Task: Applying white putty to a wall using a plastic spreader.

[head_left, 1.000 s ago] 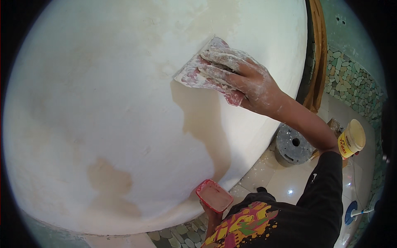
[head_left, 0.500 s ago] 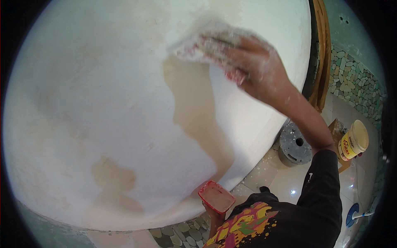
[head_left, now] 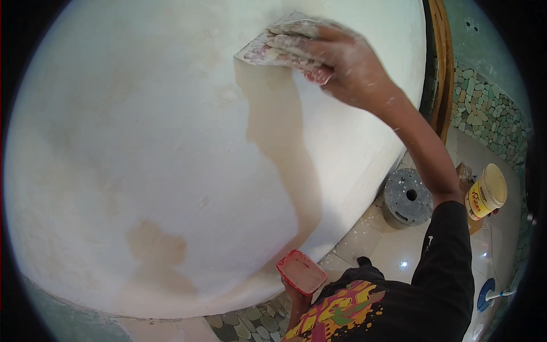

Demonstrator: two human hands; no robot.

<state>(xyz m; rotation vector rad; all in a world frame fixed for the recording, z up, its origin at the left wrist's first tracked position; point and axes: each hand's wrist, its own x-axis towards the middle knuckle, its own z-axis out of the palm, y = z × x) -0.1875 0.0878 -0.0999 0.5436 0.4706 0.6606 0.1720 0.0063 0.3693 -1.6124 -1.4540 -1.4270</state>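
Note:
My right hand (head_left: 342,54) is closed around a putty-smeared flat scraper (head_left: 259,50), white with reddish patches. Its straight edge lies against or very close to the upper part of a large white wall (head_left: 188,119), which looks curved. Below it the arm casts a long tan shadow on the surface. Low in the view, my left hand (head_left: 296,295) grips a red rectangular tub (head_left: 302,272) from beneath, close to my body. Pale, pinkish-looking paste fills the tub. Most of the left fingers are hidden under it.
A grey, paint-spattered upturned bucket (head_left: 407,196) stands on the tiled floor to the right. Beyond it are a yellow-and-white paint bucket (head_left: 486,192) on a cardboard box and a blue round object with a white handle (head_left: 486,294). Wooden trim (head_left: 446,68) edges the wall's right side.
My right hand has moved the scraper slightly upward along the wall, and its blade edge shows more sharply. The left hand and tub have shifted a little to the right.

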